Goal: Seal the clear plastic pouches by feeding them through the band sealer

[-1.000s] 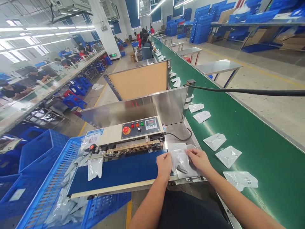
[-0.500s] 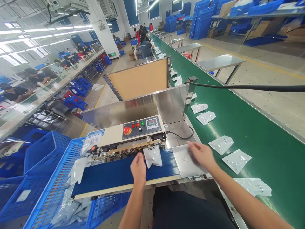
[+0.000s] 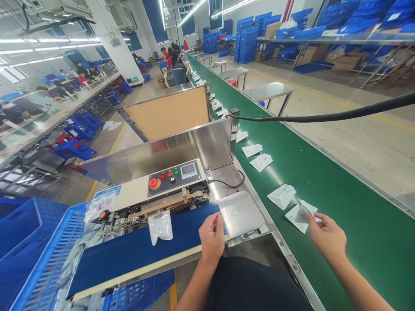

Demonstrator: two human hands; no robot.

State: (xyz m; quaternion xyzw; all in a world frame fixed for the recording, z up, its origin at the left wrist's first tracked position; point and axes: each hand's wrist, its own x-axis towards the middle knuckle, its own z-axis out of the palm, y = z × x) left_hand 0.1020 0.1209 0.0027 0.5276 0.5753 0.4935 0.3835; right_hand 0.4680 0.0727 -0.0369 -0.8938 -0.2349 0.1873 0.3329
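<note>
Right hand (image 3: 326, 236) has swung off the steel plate and out over the green conveyor (image 3: 353, 172), and the pouch on the sealer's belt has travelled left, toward the sealing head. Its fingers (image 3: 311, 221) are drawn narrow and pinch the corner of a clear pouch (image 3: 300, 217) lying on the conveyor, well in from its near edge. Just beyond that pouch, almost touching it, lies a second clear pouch (image 3: 281, 196).

Left hand (image 3: 212, 239) sits at the blue belt's (image 3: 136, 255) right end, just beside the plate (image 3: 240, 214), its fingers (image 3: 207, 226) loosely curled; whether they hold anything I cannot tell. A clear pouch (image 3: 160, 226) lies on the belt, near its far edge, right in front of the sealer (image 3: 152, 203).

Behind the belt stands the sealer's control panel (image 3: 171, 179), with a red stop button (image 3: 154, 183) and a digital display (image 3: 188, 170). More pouches (image 3: 256, 156) lie spaced along the conveyor toward a co-worker (image 3: 178, 71) at its far end. A blue crate (image 3: 42, 246) stands left of the belt, and a black cable (image 3: 324, 113) runs above the conveyor.
</note>
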